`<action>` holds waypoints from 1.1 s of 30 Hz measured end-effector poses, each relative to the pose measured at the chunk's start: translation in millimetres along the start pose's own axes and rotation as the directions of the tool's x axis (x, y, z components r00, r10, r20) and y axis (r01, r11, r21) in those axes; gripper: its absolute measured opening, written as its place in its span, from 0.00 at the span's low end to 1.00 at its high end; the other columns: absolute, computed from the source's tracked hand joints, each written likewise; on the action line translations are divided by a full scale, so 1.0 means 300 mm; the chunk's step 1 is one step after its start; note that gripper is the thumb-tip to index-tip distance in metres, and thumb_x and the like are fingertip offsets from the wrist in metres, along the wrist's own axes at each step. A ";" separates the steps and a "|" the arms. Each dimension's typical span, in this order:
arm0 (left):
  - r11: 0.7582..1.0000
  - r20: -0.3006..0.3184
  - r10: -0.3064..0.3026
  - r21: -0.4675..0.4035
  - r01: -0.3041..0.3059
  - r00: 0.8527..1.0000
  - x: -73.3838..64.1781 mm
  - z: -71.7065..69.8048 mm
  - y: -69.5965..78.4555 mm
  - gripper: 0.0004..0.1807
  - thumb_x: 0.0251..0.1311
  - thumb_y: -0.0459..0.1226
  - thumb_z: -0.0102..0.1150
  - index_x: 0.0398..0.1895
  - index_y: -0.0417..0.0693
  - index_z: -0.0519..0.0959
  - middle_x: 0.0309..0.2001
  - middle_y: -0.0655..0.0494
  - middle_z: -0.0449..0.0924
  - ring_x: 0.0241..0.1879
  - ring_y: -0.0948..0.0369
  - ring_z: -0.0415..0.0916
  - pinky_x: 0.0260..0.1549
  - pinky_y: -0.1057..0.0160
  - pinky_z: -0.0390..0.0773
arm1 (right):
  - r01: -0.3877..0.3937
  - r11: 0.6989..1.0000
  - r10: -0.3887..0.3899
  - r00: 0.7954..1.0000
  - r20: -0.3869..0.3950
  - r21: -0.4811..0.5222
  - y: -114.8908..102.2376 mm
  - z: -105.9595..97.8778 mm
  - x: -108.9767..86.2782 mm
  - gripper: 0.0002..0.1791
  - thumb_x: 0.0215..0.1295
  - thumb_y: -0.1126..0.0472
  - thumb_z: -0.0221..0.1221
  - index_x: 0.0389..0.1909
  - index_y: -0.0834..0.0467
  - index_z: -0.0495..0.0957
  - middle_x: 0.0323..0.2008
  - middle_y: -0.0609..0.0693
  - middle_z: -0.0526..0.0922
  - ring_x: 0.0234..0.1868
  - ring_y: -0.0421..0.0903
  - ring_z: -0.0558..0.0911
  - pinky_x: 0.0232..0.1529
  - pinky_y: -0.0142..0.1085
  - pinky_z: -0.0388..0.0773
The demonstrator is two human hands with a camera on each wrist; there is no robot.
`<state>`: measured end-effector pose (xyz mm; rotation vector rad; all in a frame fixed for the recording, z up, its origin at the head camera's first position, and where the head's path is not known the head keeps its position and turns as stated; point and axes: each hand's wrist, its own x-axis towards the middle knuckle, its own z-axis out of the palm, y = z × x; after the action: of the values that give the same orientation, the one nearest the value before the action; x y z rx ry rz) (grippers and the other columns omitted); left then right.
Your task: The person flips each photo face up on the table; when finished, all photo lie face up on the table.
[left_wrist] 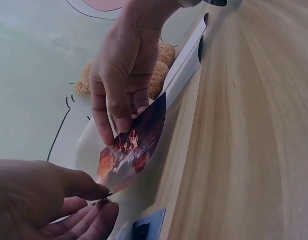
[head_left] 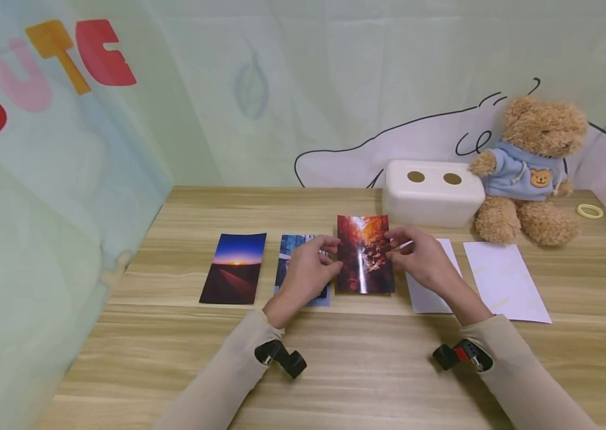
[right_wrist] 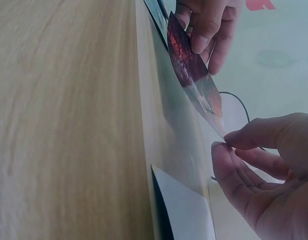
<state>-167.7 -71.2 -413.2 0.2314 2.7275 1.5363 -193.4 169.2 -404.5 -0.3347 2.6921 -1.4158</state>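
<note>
A photo print of a waterfall among red and orange trees (head_left: pixel 363 255) is held by its two side edges, slightly bowed and lifted off the wood. My left hand (head_left: pixel 307 272) pinches its left edge between thumb and fingers; in the left wrist view the thumb (left_wrist: pixel 84 185) lies on the picture side. At the opposite edge my right hand (head_left: pixel 422 258) pinches the print the same way, seen close in the right wrist view. Under my left hand lies a bluish photo (head_left: pixel 288 254), partly covered. A sunset photo (head_left: pixel 235 269) lies face up farther left.
Right of the held print lie two cards with white sides up, one white card (head_left: pixel 429 289) partly behind my right hand and another white card (head_left: pixel 507 280). Behind stand a white box (head_left: pixel 434 203) with two round holes and a teddy bear (head_left: pixel 534 167). A yellow ring (head_left: pixel 589 211) lies far right.
</note>
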 end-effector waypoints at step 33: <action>0.989 0.068 -0.001 0.145 -0.009 0.998 -0.002 0.012 -0.003 0.27 0.59 0.27 0.76 0.63 0.36 0.81 0.58 0.43 0.82 0.41 0.56 0.86 0.40 0.61 0.85 | -0.069 0.994 0.077 0.992 0.097 -0.080 0.010 0.003 -0.005 0.22 0.69 0.69 0.66 0.62 0.69 0.78 0.50 0.64 0.83 0.41 0.53 0.88 0.35 0.38 0.83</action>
<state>-167.0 -68.8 -416.0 0.2848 2.7891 1.3054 -192.2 170.4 -407.5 -0.3003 2.6531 -1.2451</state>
